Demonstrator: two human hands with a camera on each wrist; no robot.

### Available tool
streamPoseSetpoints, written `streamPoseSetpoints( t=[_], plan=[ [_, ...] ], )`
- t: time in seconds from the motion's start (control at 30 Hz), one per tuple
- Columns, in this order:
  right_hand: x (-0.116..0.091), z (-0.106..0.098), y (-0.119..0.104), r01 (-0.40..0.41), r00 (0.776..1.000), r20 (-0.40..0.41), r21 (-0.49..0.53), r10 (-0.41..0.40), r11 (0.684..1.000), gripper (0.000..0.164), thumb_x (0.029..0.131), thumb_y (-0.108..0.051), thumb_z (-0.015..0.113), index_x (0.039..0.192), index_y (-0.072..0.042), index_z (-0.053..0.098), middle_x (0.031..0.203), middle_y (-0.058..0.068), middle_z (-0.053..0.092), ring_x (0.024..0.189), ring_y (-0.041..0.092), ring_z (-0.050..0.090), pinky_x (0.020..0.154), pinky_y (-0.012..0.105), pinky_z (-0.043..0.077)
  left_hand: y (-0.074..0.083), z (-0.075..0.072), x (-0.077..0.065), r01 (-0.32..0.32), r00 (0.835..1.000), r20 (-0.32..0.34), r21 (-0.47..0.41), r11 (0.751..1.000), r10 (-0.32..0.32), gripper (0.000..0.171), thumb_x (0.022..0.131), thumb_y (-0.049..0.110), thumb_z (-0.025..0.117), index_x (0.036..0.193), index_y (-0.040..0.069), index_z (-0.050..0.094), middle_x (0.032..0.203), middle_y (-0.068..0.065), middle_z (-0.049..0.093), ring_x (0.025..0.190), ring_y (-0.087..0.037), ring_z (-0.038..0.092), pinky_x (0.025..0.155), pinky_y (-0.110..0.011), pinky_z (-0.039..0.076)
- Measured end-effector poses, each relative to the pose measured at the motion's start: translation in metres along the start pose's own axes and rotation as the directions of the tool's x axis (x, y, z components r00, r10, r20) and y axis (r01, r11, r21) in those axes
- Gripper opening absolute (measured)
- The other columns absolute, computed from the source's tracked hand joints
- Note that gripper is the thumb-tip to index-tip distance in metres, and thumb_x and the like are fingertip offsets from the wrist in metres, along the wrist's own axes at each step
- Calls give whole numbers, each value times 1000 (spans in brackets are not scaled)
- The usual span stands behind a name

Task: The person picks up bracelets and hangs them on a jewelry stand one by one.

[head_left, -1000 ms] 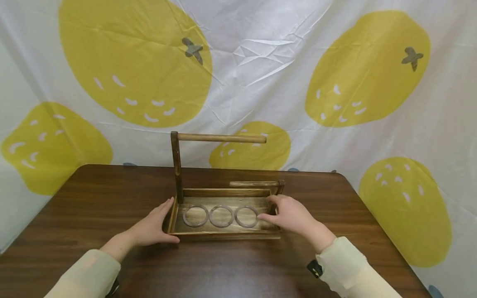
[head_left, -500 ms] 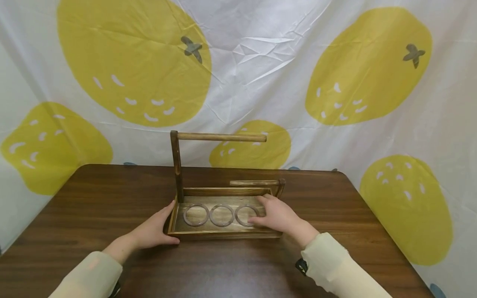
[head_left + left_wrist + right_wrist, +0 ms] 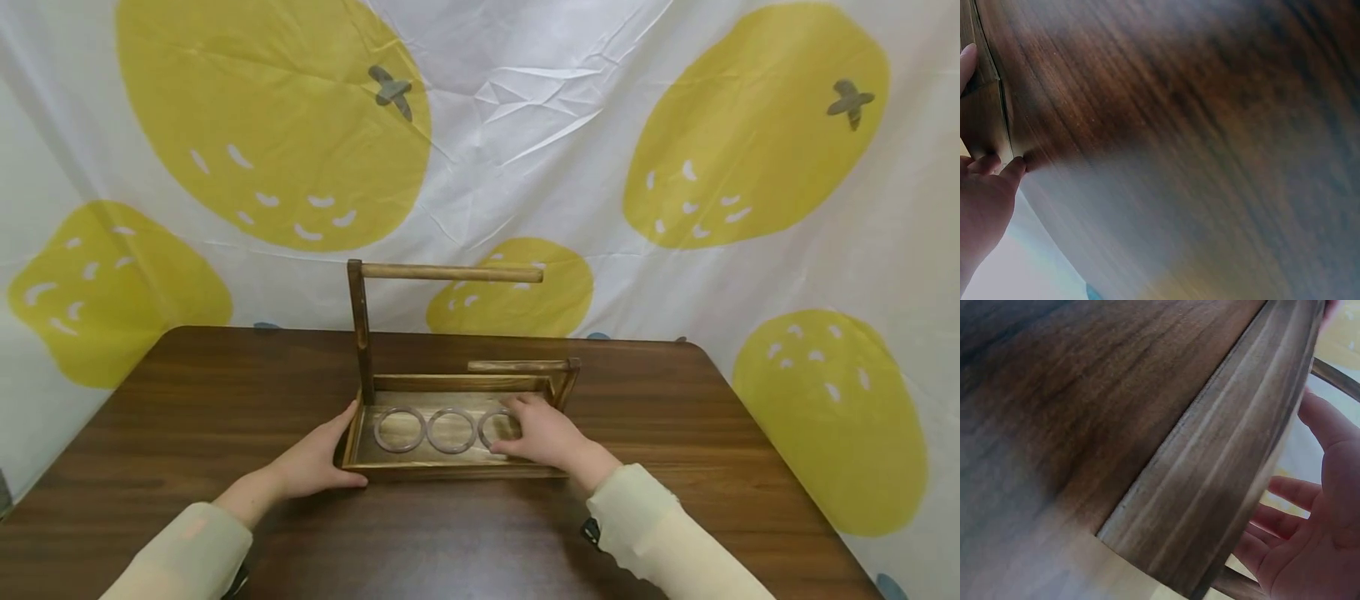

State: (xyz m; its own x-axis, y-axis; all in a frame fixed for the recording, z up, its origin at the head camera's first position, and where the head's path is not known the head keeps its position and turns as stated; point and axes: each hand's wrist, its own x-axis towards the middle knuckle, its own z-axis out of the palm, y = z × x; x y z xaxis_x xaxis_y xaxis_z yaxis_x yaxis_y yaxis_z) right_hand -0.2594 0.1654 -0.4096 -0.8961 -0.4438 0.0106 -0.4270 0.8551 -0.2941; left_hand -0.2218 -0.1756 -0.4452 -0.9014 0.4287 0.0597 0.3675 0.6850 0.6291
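A brown wooden jewelry stand (image 3: 457, 472), a shallow tray with rods above it, stands on the table. Inside lie three clear greyish bangles in a row: the left bangle (image 3: 401, 450), the middle bangle (image 3: 452, 452) and the right bangle (image 3: 481, 432). My left hand (image 3: 311, 462) holds the tray's left end, thumb at the front corner and fingers along the end wall. My right hand (image 3: 551, 433) is over the right bangle, thumb and fingers spread across it and partly hiding it. The right wrist view shows its thumb and fingers apart behind the tray's front wall (image 3: 1197, 456).
A tall post (image 3: 361, 333) at the tray's left end bears the upper rod (image 3: 450, 272). The lower rod (image 3: 517, 366) reaches leftward from a short post at the right, behind my right hand. A lemon-print cloth (image 3: 510, 183) hangs behind the dark wooden table (image 3: 225, 383).
My right hand has moved left from the tray's right end to over the right bangle. My left hand stays on the tray's left end. The bangles lie as before.
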Motion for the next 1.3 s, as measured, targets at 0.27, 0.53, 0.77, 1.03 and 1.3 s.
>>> streamPoseSetpoints(
  t=[0.27, 0.53, 0.77, 1.03, 1.3],
  plan=[
    [7, 7, 1, -13, 1000, 5, -27, 13, 1000, 74, 76, -43, 74, 135, -6, 49, 132, 24, 50, 120, 37, 50, 94, 48, 47, -1, 0, 1, 13, 1000, -1, 6, 1000, -13, 110, 71, 36, 80, 146, -10, 12, 149, -32, 20, 134, -47, 27, 107, -58, 28],
    [8, 10, -1, -4, 1000, 19, -79, 6, 997, 74, 75, -46, 74, 133, -5, 51, 130, 23, 52, 118, 37, 52, 89, 50, 49, 0, -1, 1, 15, 1000, 2, 6, 1000, -15, 109, 72, 34, 80, 145, -10, 13, 149, -32, 21, 134, -47, 28, 107, -57, 29],
    [14, 15, -1, -33, 999, 36, -114, 37, 993, 72, 74, -42, 76, 133, -7, 51, 127, 20, 55, 117, 35, 52, 89, 46, 50, 2, -2, 0, 4, 1000, -1, -1, 1000, -4, 108, 72, 31, 80, 145, -12, 13, 148, -33, 21, 134, -48, 28, 107, -58, 28],
    [18, 13, -6, -30, 998, 56, -132, 37, 991, 68, 73, -40, 77, 128, -6, 56, 123, 19, 58, 117, 36, 52, 90, 46, 49, 1, -2, 0, 13, 1000, 2, 1, 1000, -13, 108, 72, 31, 81, 145, -12, 13, 148, -33, 21, 133, -47, 29, 107, -57, 29],
    [25, 12, -7, -49, 993, 102, -132, 62, 990, 66, 72, -39, 77, 126, -7, 57, 123, 18, 58, 117, 35, 52, 89, 45, 50, 0, -1, 1, 18, 1000, 3, 10, 1000, -18, 109, 71, 32, 81, 145, -12, 14, 148, -33, 21, 133, -47, 29, 107, -57, 28]
  ],
)
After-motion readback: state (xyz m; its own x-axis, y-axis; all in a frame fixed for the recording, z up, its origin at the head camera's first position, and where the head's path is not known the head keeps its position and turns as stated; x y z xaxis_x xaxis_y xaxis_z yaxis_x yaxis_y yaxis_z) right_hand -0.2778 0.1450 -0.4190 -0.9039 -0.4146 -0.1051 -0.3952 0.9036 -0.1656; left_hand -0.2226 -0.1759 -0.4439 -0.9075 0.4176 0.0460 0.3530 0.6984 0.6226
